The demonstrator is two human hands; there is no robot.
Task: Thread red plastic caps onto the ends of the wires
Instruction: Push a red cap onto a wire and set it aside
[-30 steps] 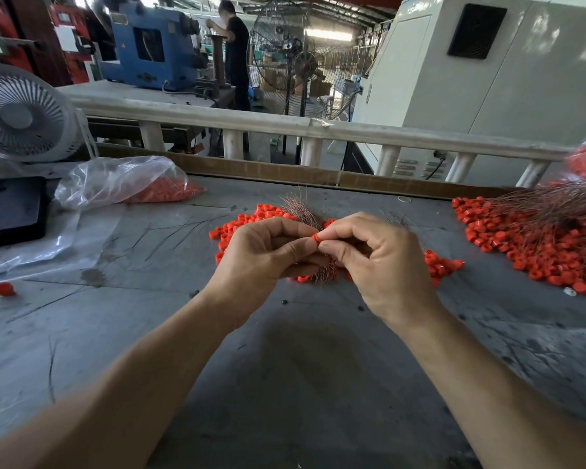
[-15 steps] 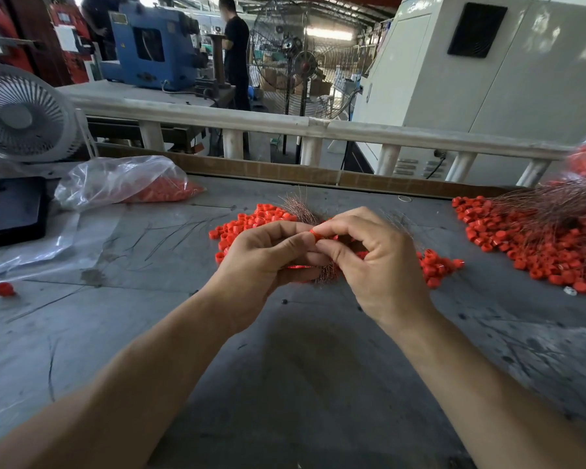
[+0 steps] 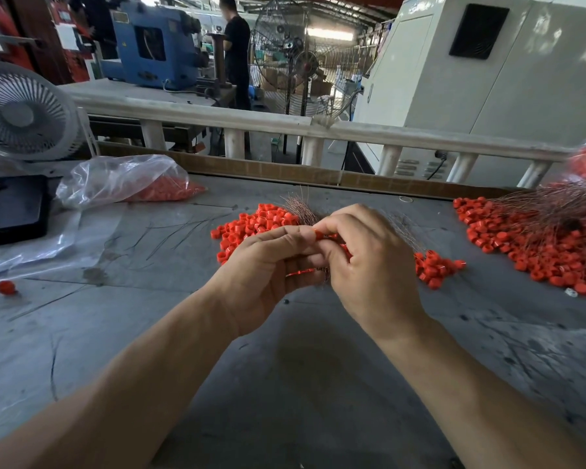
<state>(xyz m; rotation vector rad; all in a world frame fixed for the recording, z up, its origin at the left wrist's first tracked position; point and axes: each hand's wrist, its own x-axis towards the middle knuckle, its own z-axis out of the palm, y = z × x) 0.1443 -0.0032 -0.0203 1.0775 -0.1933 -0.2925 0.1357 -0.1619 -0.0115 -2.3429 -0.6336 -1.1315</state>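
Above the counter (image 3: 301, 384), mid-scene: left hand (image 3: 264, 269) and right hand (image 3: 372, 265) both pinch one red cap (image 3: 318, 234) and the thin wires (image 3: 303, 211). Cap looks light, hard, probably slippery; wires springy, best held near the tip.

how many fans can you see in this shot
2: a white desk fan at the left edge beside the table, and a large wire-cage pedestal fan on the workshop floor beyond the railing. Others may be hidden.
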